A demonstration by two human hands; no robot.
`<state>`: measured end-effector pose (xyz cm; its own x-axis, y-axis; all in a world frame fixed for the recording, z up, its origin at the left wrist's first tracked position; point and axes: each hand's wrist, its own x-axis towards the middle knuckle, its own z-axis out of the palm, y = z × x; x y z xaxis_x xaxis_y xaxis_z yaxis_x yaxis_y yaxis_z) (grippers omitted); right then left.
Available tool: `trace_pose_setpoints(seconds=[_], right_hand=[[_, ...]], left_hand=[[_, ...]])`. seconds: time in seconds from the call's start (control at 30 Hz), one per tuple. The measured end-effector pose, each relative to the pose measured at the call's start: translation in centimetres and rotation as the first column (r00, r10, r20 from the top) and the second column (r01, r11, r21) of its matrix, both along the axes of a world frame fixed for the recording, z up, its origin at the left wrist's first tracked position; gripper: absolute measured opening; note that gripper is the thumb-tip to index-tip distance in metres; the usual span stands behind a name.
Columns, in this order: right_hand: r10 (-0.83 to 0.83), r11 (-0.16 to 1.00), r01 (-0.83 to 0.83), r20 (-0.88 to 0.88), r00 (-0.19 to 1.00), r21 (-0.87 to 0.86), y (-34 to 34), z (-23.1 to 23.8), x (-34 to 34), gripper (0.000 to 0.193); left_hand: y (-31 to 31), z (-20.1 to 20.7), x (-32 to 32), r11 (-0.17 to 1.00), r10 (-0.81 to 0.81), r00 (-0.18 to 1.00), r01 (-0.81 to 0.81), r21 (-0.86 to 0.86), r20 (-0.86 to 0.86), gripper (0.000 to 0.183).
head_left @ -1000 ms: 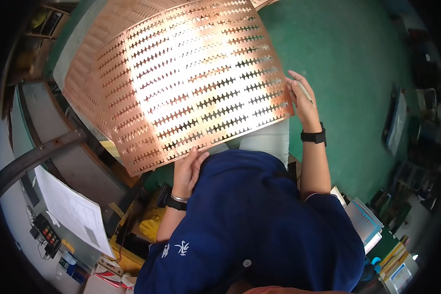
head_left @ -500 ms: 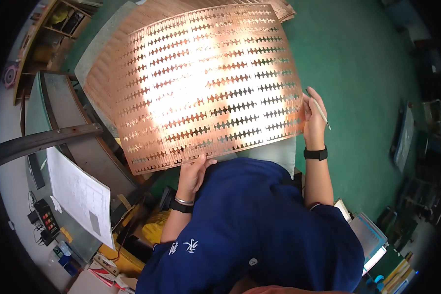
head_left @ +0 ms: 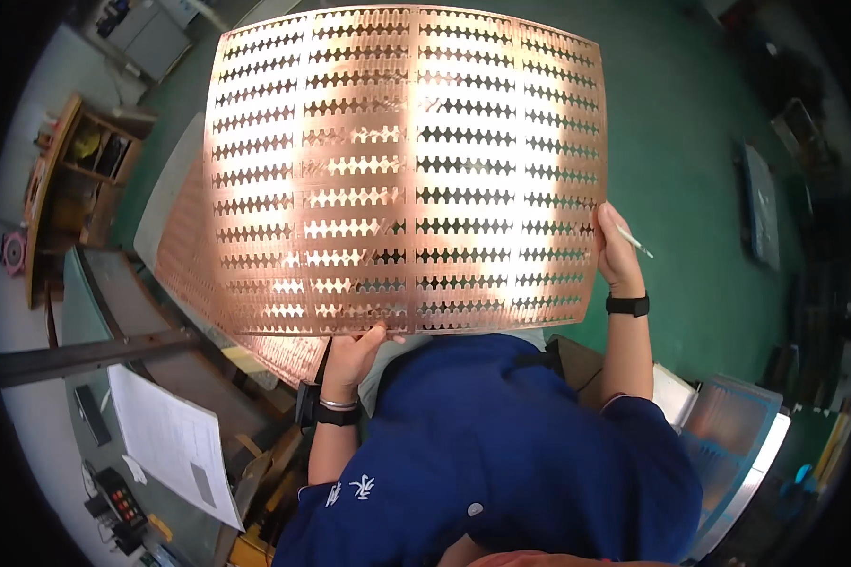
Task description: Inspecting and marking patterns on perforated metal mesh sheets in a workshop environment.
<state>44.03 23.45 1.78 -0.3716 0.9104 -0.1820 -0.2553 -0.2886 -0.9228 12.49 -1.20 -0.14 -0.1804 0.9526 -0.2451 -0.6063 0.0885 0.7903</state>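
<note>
A large copper-coloured sheet point(head_left: 411, 217), pierced by rows of toothed slots, is held up in front of me and shines brightly in places. My left hand point(head_left: 355, 354) grips its near edge, left of the middle, with the thumb on top and the other fingers mostly beneath. At the sheet's right edge, my right hand point(head_left: 617, 250) pinches it near the lower corner. A thin pale pen-like stick point(head_left: 635, 241) also sticks out from the fingers of that hand. Beneath the sheet, on the left, lie more copper sheets point(head_left: 182, 231).
On the left, a paper sheet point(head_left: 175, 439) lies near a metal bar point(head_left: 95, 357) and a black box with red buttons point(head_left: 118, 501). A wooden shelf point(head_left: 85, 170) stands farther off. Blue-edged clear folders point(head_left: 728, 435) are at my right. The floor point(head_left: 690, 142) is green.
The copper sheet has been lifted away from the stack and turned squarer to me, shifting right. Both hands keep their grip on it. My view has swung left.
</note>
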Motion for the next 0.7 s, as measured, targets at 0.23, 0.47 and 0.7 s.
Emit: trace_pose_setpoints(seconds=[0.23, 0.47, 0.7], right_hand=[[-0.16, 0.978, 0.153, 0.039, 0.986, 0.143, -4.9, -0.4, 2.3, 0.043], [-0.236, 0.953, 0.209, 0.102, 0.966, 0.22, -7.4, -1.2, 3.6, 0.043], [-0.289, 0.931, 0.247, 0.129, 0.949, 0.27, -9.8, -0.5, 3.8, 0.042]], left_hand=[[1.0, -0.1, -1.5, 0.983, -0.164, 0.982, 0.17, 0.063, -0.095, 0.041], [1.3, -0.1, -2.0, 0.965, -0.246, 0.961, 0.255, 0.057, -0.13, 0.041], [1.2, -0.7, -2.3, 0.943, -0.289, 0.945, 0.308, 0.123, -0.151, 0.034]])
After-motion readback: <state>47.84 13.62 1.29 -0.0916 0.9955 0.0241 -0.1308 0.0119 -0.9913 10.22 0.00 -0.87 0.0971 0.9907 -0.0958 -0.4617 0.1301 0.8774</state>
